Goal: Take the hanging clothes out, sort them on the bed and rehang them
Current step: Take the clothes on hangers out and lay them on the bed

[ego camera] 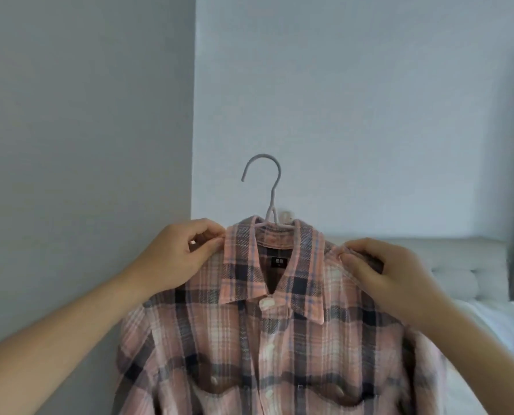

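The plaid shirt (279,324) on its hanger (269,199) hangs between both hands: left hand (179,256) pinches its shoulder at nine o'clock, right hand (381,274) at three.

The only marking I can find is on the small black label (279,262) sewn inside the back of the neck of the plaid shirt (279,339), just under the collar. It carries two small pale squares side by side, a logo of some kind, but the characters in them are too blurred for me to read. A tiny mark beneath them is possibly a size; I can't make it out.
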